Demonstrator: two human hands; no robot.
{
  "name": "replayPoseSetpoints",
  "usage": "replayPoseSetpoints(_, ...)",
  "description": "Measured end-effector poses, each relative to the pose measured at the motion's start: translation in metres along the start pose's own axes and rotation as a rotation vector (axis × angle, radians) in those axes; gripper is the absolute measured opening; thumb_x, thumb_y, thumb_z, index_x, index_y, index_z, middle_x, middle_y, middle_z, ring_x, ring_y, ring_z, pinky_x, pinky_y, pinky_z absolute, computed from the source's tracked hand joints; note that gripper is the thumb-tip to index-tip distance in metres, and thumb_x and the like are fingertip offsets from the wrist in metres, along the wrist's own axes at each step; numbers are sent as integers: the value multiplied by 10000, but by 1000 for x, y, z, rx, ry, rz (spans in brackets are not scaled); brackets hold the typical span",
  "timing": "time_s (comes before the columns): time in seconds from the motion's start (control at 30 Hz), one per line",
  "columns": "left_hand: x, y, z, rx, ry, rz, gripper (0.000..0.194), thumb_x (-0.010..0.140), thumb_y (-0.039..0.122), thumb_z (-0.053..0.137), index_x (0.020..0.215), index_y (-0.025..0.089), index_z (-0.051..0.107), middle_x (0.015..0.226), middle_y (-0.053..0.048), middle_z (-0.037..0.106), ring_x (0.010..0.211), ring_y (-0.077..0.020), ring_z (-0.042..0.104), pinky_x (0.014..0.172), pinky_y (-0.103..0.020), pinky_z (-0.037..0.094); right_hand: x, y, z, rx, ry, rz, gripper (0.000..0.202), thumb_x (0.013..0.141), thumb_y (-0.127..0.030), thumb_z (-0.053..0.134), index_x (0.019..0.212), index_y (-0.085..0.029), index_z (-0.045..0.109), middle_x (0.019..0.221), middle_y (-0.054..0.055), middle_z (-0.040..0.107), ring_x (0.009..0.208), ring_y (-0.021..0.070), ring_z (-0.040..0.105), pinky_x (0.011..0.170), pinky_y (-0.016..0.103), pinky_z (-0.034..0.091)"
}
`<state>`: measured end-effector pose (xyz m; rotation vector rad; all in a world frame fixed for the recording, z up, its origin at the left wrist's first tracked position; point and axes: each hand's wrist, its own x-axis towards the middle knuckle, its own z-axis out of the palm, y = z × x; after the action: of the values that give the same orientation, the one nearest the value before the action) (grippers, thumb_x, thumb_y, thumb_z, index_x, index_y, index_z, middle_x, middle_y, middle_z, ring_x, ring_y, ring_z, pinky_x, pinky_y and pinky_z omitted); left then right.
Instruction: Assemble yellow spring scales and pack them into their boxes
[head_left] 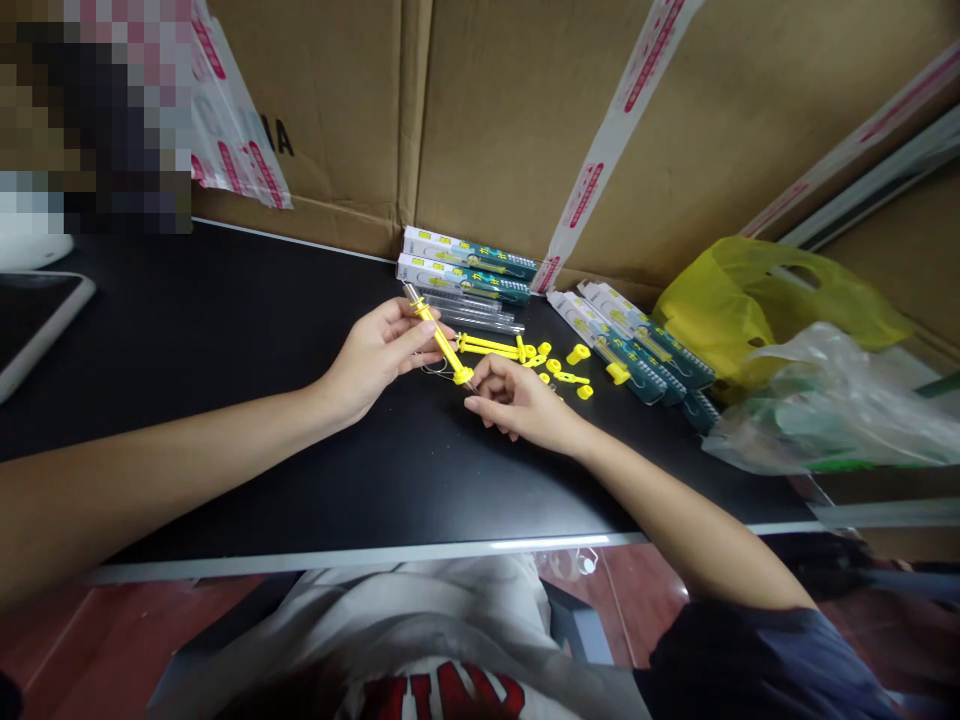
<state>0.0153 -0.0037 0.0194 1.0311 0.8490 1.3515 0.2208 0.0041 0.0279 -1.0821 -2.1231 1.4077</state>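
My left hand point(386, 352) is closed round a slim yellow rod point(441, 338), which tilts from a metallic upper end down to a round yellow collar on the right. At that lower end, my right hand point(517, 402) pinches a small dark tip with thumb and forefinger. A thin wire loop hangs beneath the rod near my left fingers. Just beyond my hands lie more yellow rods point(491, 347) and several small yellow pieces point(578, 355). Behind them are clear plastic tubes point(476, 312).
Narrow printed boxes point(469, 262) lie at the back of the black table point(300, 520), with more boxes point(626, 345) to the right. Yellow point(720, 290) and clear plastic bags point(840, 410) sit at the far right. A tablet-like device point(37, 320) is at left; large cardboard point(495, 120) stands behind.
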Motion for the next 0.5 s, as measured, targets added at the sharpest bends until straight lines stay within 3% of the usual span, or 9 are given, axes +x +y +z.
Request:
replayPoseSetpoints(0.17,2,4,-2,-5,47,13,393,788,232,694,1138,188,521,880,-15,701,773,-141,708,775,-316,583,1,2,1,2,-11,-15,221,854,-350,612,893,-184,473,597,-78,512,441,44,470,383,138,397)
replayPoseSetpoints(0.33,1,4,-2,13,65,11,445,780,254,702,1179,215,509,892,-14,693,781,-146,702,681,-273,598,2,7,1,-24,-16,-52,210,854,-347,618,881,-182,491,627,-60,523,522,68,527,468,168,414)
replayPoseSetpoints(0.5,1,4,-2,41,52,19,458,789,265,688,1204,228,499,893,-10,677,794,-140,693,661,-254,596,-1,4,2,-112,-35,-84,188,868,-334,601,843,-168,516,622,-56,504,538,65,482,526,189,382)
